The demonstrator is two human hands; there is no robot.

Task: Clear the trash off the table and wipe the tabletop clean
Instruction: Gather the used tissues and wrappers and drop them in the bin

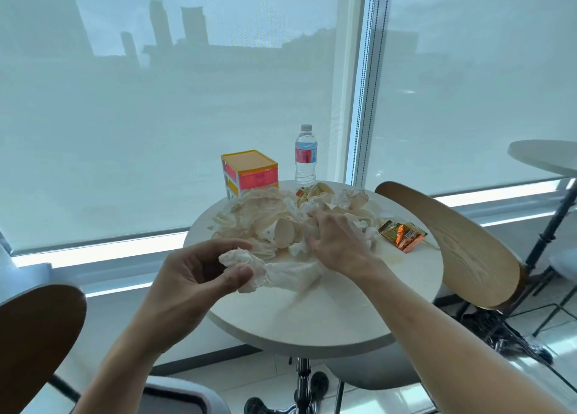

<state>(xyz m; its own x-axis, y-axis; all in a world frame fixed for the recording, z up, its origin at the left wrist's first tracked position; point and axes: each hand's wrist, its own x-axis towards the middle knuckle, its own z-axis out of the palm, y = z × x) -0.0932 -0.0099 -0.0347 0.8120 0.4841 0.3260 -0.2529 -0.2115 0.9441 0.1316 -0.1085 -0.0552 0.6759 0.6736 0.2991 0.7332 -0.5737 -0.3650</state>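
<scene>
Two wooden chairs beside round white table [312,313]: one at right [449,245], one at near left [37,335]. Big heap of crumpled paper trash [268,214] on far half of tabletop. Orange and pink box [249,171] at far left edge, water bottle [306,156] upright just right of it. Left hand [199,276] pinching crumpled white tissue [281,271] at near edge of heap. Right hand [337,242] on heap, fingers spread and relaxed, gripping nothing clearly. Orange snack wrapper [402,234] right of heap, apart. Small brownish stain [396,260] near wrapper.
</scene>
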